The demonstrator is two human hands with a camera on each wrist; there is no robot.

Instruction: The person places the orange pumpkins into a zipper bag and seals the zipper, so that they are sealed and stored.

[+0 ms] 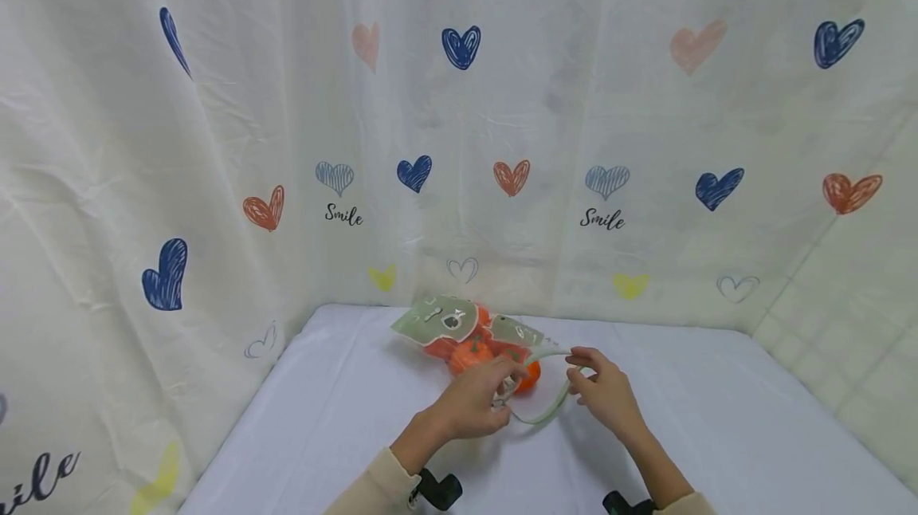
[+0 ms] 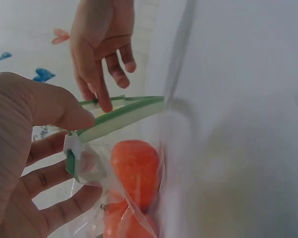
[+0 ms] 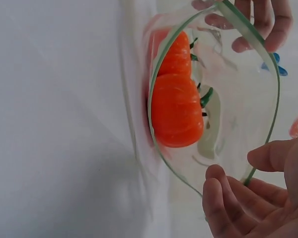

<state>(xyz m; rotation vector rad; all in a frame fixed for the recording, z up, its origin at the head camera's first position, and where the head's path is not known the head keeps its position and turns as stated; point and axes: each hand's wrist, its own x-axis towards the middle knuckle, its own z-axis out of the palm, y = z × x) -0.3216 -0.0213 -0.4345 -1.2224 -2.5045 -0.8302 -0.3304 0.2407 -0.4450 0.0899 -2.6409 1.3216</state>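
Clear zip-top plastic bag (image 1: 479,340) of orange pumpkin-shaped pieces (image 3: 176,106) lying at table centre. Green zip mouth (image 3: 268,74) spread wide: left hand (image 1: 469,403) pinching at 9 o'clock, right hand (image 1: 606,391) at 3. Sealing outstanding.

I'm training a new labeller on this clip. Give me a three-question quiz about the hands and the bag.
1. True or false: the bag lies on the table.
2. What colour are the things in the bag: A orange, B purple, C black?
3. What does each hand grip?

Key
1. True.
2. A; the fruits are orange.
3. The left hand and right hand pinch opposite ends of the bag's green rim, holding its mouth open.
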